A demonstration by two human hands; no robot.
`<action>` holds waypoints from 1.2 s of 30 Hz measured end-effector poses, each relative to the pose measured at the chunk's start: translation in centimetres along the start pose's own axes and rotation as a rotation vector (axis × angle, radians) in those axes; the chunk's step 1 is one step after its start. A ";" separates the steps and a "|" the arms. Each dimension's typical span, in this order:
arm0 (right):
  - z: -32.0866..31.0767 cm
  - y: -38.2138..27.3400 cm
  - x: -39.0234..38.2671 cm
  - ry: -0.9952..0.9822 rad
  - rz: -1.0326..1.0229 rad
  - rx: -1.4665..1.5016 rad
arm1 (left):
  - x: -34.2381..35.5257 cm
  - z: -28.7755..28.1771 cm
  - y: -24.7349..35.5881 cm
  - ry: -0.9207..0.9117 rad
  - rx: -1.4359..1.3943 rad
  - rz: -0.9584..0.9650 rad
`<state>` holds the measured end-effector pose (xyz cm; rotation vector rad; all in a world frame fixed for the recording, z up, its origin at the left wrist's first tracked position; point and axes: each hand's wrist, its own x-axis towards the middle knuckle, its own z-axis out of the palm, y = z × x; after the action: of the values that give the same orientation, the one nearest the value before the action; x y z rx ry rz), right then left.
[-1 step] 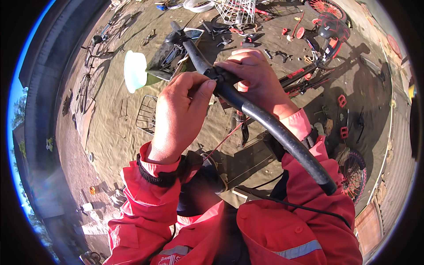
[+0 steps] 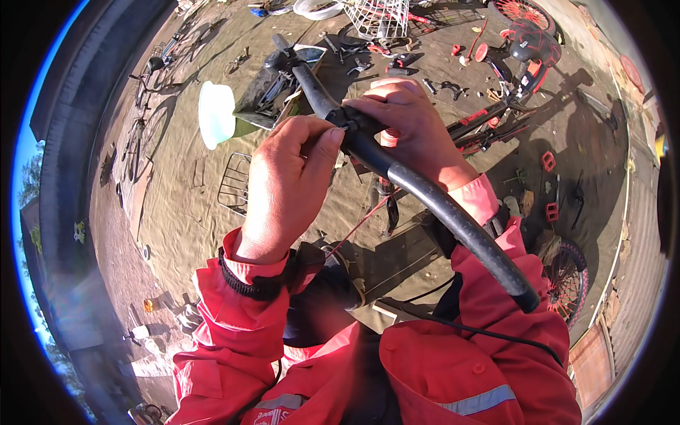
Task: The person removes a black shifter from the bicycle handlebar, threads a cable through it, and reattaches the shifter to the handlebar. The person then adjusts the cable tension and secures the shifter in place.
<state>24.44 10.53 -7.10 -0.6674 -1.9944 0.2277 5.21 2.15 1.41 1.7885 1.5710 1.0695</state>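
the black handlebar (image 2: 372, 151) slants from eleven to four o'clock, apparently already seated in its stem (image 2: 364, 122); whether fastening remains, i can't tell. right hand (image 2: 409, 126): grip holding the stem. left hand (image 2: 287, 180): grip pinched narrow, contents hidden.

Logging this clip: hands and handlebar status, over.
Left hand pinched at middle of black handlebar, anything between fingertips hidden. Right hand holding it alongside. Handlebar's near end overlaps right sleeve in view.
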 end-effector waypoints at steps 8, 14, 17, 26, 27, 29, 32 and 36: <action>0.2 0.1 -0.1 0.003 0.008 -0.024 | 0.2 0.0 -0.1 0.019 0.149 0.166; 0.3 0.3 -0.1 0.018 -0.011 0.018 | 0.2 -0.2 -0.3 -0.009 0.142 0.095; 0.3 0.5 0.0 0.005 -0.025 0.025 | 0.2 -0.2 -0.3 0.002 0.207 0.149; 0.2 0.2 -0.1 -0.003 0.011 0.003 | 0.1 -0.2 -0.2 -0.003 0.100 0.024; 0.3 0.2 0.0 -0.001 0.008 0.005 | 0.1 -0.3 -0.2 -0.009 0.104 -0.004; 0.3 0.2 0.0 0.000 0.001 0.002 | 0.1 -0.3 -0.3 0.001 0.152 0.030; 0.4 0.3 -0.1 0.000 0.001 -0.009 | 0.2 -0.1 -0.4 0.023 0.194 0.104; 0.5 0.4 -0.2 0.002 0.015 -0.002 | 0.1 0.2 -0.4 0.059 0.193 0.188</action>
<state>24.18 10.81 -7.66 -0.6842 -1.9887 0.2346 5.16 2.39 0.97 2.0865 1.6128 1.0954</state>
